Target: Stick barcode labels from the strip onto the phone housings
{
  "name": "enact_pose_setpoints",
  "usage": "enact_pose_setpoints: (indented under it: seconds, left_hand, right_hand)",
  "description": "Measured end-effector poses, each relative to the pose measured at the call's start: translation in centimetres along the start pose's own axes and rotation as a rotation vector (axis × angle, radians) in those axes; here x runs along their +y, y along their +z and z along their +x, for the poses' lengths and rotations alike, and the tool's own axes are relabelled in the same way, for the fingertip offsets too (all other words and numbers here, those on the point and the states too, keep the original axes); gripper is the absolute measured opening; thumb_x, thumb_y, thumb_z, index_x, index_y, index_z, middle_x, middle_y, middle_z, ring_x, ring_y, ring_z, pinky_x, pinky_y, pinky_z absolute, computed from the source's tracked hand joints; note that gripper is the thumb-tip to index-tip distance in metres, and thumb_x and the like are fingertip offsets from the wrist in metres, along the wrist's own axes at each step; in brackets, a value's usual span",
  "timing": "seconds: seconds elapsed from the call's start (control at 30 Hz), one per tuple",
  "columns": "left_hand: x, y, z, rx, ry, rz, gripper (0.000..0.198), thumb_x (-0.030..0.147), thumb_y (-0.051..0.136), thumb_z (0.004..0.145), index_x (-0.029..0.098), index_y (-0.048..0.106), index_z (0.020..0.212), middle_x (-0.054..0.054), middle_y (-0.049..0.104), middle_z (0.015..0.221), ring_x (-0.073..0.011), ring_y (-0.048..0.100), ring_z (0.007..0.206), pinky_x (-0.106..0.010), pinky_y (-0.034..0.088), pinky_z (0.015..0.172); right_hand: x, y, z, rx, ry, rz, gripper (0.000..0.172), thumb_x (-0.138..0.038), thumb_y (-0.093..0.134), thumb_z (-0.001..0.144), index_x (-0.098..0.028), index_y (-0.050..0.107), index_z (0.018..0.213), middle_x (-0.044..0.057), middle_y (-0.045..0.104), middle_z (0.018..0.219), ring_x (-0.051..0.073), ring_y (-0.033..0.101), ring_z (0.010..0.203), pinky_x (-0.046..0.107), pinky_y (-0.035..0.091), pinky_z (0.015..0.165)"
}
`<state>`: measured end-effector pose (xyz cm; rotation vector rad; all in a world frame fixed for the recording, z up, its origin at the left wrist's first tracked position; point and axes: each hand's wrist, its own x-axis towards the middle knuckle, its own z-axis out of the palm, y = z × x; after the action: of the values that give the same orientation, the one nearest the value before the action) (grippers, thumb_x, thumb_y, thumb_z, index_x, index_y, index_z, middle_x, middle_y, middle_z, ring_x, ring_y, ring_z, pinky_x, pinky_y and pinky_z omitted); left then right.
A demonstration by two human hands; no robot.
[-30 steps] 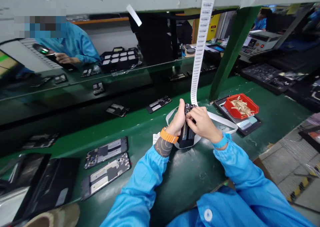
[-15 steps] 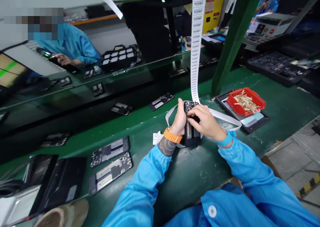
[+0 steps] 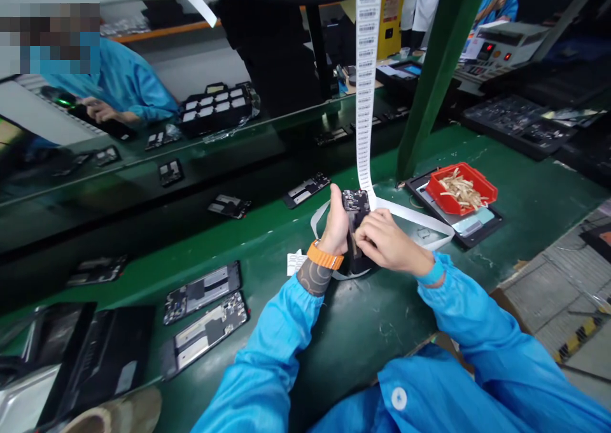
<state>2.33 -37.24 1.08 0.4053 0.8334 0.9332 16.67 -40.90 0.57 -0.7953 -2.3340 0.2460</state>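
My left hand (image 3: 335,225) grips a dark phone frame (image 3: 355,207) by its left edge and holds it upright over the green bench (image 3: 363,331). My right hand (image 3: 382,245) is closed against the frame's right side, fingertips pressed on its lower part. A long white strip of barcode labels (image 3: 365,83) hangs from above and ends just behind the frame. Its empty backing tape (image 3: 420,220) loops on the bench around my hands.
A red bin of tan scraps (image 3: 461,190) sits on a dark tray (image 3: 487,224) to the right. Two open phone frames (image 3: 205,305) lie at the left, with dark trays (image 3: 90,356) beyond. More frames (image 3: 305,190) ride a black conveyor. A person in blue (image 3: 119,89) works opposite. A green post (image 3: 436,70) stands behind.
My right hand has slid down the frame toward its lower part, and the frame's top now shows more. My head has shifted slightly; the left hand keeps its grip.
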Motion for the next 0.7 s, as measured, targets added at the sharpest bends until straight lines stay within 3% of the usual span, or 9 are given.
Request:
enact_pose_setpoints:
  seconds: [0.1,0.17,0.23,0.3,0.4,0.47,0.57,0.63,0.7]
  left_hand:
    - [1.5,-0.8,0.1,0.034,-0.003,0.057,0.086,0.081,0.019,0.093,0.013,0.072,0.101,-0.012,0.073,0.072,-0.0258,0.073,0.069,-0.034,0.059,0.065]
    - [2.4,-1.3,0.7,0.009,-0.057,0.083,0.089,0.083,0.019,0.091,0.012,0.072,0.103,-0.013,0.073,0.070,-0.0251,0.072,0.062,-0.035,0.059,0.061]
    - [3.0,-1.7,1.7,-0.074,-0.111,0.086,0.090,0.084,0.020,0.090,0.011,0.072,0.106,-0.014,0.072,0.070,-0.0248,0.071,0.057,-0.036,0.060,0.059]
    - [3.3,-1.9,3.1,-0.162,-0.173,0.089,0.090,0.083,0.021,0.090,0.010,0.071,0.109,-0.015,0.072,0.071,-0.0251,0.070,0.055,-0.038,0.060,0.057]
    - [3.3,-1.8,4.8,-0.219,-0.220,0.108,0.090,0.082,0.022,0.091,0.008,0.071,0.108,-0.017,0.072,0.070,-0.0269,0.070,0.055,-0.039,0.059,0.054]
    - [3.4,-1.6,5.0,-0.262,-0.207,0.095,0.091,0.080,0.019,0.093,0.007,0.070,0.108,-0.017,0.071,0.070,-0.0275,0.070,0.057,-0.040,0.059,0.054]
    - [3.7,-1.2,3.5,-0.361,-0.198,0.052,0.096,0.078,0.012,0.094,0.004,0.069,0.116,-0.018,0.072,0.074,-0.0274,0.071,0.061,-0.039,0.060,0.057]
    - [4.0,-0.9,1.6,-0.395,-0.206,0.029,0.101,0.079,0.008,0.093,0.003,0.067,0.121,-0.020,0.073,0.081,-0.0277,0.072,0.064,-0.040,0.060,0.061]
    - [4.0,-0.7,-0.6,-0.396,-0.204,-0.001,0.105,0.081,0.004,0.091,0.003,0.066,0.125,-0.021,0.074,0.086,-0.0286,0.073,0.069,-0.040,0.060,0.065]
  right_hand:
    - [2.5,-4.5,-2.5,0.176,0.128,0.042,0.020,-0.032,0.050,0.098,-0.024,0.054,0.079,0.002,0.059,0.077,0.020,0.055,0.074,0.037,0.044,0.074]
    - [6.5,-8.5,-4.4,0.445,0.354,-0.094,0.018,-0.033,0.050,0.098,-0.024,0.054,0.082,0.006,0.060,0.082,0.022,0.056,0.076,0.037,0.043,0.070]
    - [11.4,-12.0,-6.1,0.557,0.593,-0.309,0.018,-0.029,0.050,0.095,-0.023,0.055,0.079,0.007,0.058,0.078,0.022,0.053,0.072,0.039,0.039,0.068]
    - [15.8,-14.3,-7.5,0.320,0.787,-0.490,0.024,-0.028,0.053,0.092,-0.024,0.053,0.068,0.005,0.055,0.068,0.022,0.051,0.070,0.041,0.036,0.070]
    - [19.0,-15.3,-8.6,0.210,0.855,-0.550,0.031,-0.024,0.060,0.086,-0.023,0.049,0.057,0.003,0.048,0.059,0.022,0.051,0.071,0.042,0.035,0.072]
    - [18.3,-14.7,-8.3,0.268,0.876,-0.593,0.020,-0.023,0.062,0.082,-0.022,0.053,0.064,0.004,0.053,0.067,0.024,0.052,0.076,0.042,0.037,0.074]
    - [13.5,-11.7,-5.8,0.464,0.790,-0.521,0.004,-0.021,0.060,0.082,-0.020,0.059,0.086,0.008,0.062,0.089,0.023,0.057,0.083,0.041,0.044,0.079]
    - [9.2,-8.6,-3.3,0.538,0.612,-0.241,0.003,-0.022,0.058,0.087,-0.021,0.061,0.087,0.006,0.064,0.089,0.021,0.061,0.081,0.038,0.049,0.078]
    - [5.3,-5.5,-0.9,0.459,0.436,0.043,0.004,-0.024,0.061,0.088,-0.022,0.064,0.091,0.005,0.067,0.093,0.021,0.064,0.082,0.036,0.053,0.076]
